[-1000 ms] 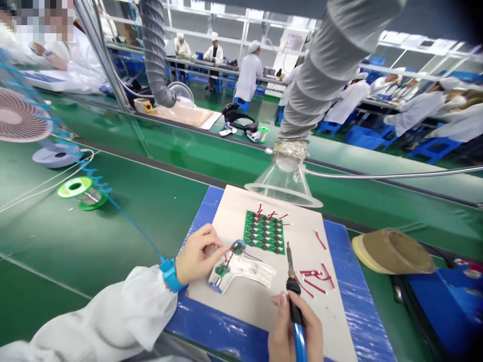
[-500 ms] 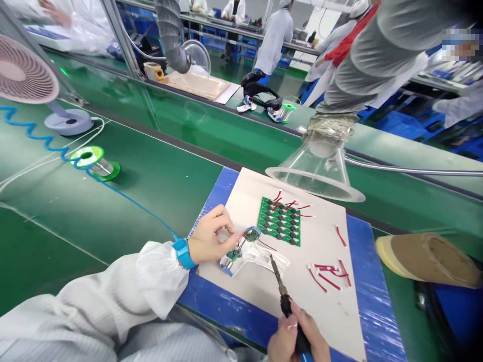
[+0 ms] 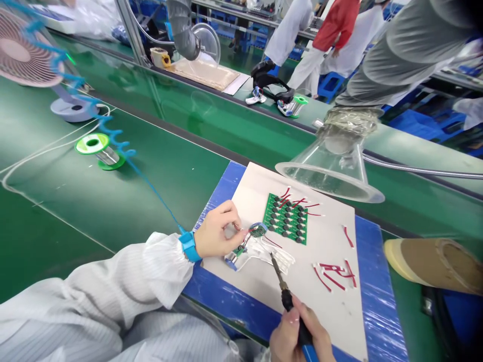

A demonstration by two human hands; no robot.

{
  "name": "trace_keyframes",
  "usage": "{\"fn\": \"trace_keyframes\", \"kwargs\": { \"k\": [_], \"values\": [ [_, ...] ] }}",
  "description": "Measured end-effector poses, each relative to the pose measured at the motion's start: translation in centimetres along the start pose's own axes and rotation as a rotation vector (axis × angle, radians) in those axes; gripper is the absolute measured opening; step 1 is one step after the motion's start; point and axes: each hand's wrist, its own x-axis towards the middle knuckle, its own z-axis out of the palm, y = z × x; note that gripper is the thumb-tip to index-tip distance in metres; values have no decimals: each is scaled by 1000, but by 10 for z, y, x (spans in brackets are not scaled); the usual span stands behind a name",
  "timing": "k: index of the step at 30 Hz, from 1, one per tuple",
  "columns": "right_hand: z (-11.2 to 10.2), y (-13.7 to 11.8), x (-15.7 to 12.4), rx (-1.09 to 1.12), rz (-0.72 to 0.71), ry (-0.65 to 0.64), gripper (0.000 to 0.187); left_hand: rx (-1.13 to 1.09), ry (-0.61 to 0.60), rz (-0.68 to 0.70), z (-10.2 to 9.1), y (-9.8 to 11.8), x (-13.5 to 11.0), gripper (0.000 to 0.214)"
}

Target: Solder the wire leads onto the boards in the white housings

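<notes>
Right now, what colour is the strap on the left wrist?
Bright blue: the wrist strap sits just behind the left hand, clearest in the head view.

**Assembly hall, seen from one seat.** A green workbench [image 3: 158,171] runs from left to right. A dark strip [image 3: 211,146] divides it from a second green bench [image 3: 234,118] beyond. On the near bench, a pink desk fan [image 3: 20,53] stands at far left with a green solder spool [image 3: 96,148] near it. A grey ribbed extraction hose [image 3: 400,55] descends from upper right and ends in a clear funnel hood [image 3: 332,173] above the bench. A second hose [image 3: 181,25] with its own clear hood [image 3: 207,42] hangs over the far bench, beside a slanted aluminium post [image 3: 128,30]. A tan mat [image 3: 207,74] and a tape roll [image 3: 160,57] lie there. Behind, people in white coats [image 3: 287,27] and one in red [image 3: 337,20] stand among blue stools [image 3: 328,83]. The lighting is bright and even.
</notes>
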Motion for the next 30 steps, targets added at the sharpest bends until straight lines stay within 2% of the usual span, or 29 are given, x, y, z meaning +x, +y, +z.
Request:
{"fn": "trace_keyframes", "kwargs": {
  "k": [4, 12, 16, 19, 22, 26, 30],
  "values": [
    [-2, -3, 1, -14, 21, -33, 50, -3, -7, 12, 0, 0, 0, 14],
    [-1, -26, 14, -18, -19, 84, 29, -21, -11, 26, 2, 0, -1, 14],
    [-8, -10, 14, -17, -77, -19, 24, -14, -23, 26, 2, 0, -1, 14],
    [-11, 4, 12, -17, -120, -73, 28, -29, -4, 29, 3, -1, -2, 13],
    [-7, 0, 10, -26, -117, -8, 36, -39, 6, 36, 3, -2, -2, 13],
    [3, -23, 11, -26, 10, 129, 39, -14, 0, 34, 3, -3, -2, 14],
    [5, -31, 13, -20, 69, 147, 33, -16, -1, 28, 4, -4, -2, 14]
  ]
}}
